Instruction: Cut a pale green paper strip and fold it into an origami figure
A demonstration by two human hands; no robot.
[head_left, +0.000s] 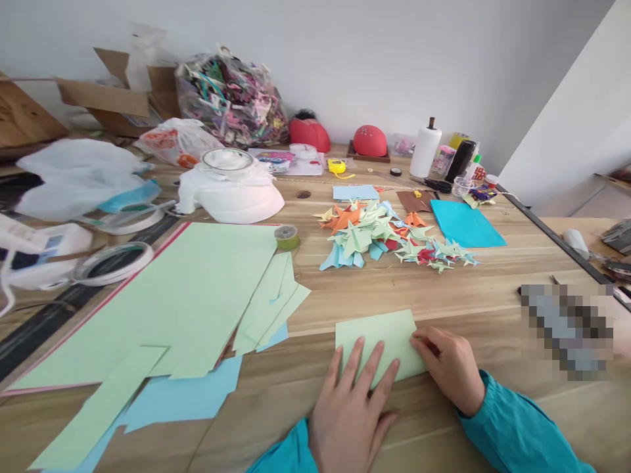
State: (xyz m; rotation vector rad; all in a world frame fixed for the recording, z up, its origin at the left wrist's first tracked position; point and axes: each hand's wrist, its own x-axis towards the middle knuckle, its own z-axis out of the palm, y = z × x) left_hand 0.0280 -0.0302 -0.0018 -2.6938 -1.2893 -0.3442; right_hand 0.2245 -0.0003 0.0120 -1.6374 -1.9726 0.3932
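Observation:
A pale green sheet of paper (pixel 377 335) lies on the wooden table in front of me. My left hand (pixel 348 401) rests flat on its lower left part, fingers spread and the palm nearest me. At the paper's right edge, my right hand (pixel 451 364) is closed, with thumb and fingertips pinching the edge. Beyond the sheet is a heap of folded paper stars (pixel 362 233) in green, orange, blue and red. Smaller paper stars (pixel 436 253) spread to the right of that heap.
Large green sheets (pixel 162 295) and narrow green offcuts (pixel 271 309) cover the left side, with blue paper (pixel 182 397) underneath. A roll of tape (pixel 286 238) stands by them. Turquoise paper (pixel 468 223), black scissors (pixel 438 186) and a white bottle (pixel 425 151) are farther back. A blurred object (pixel 564 328) lies right.

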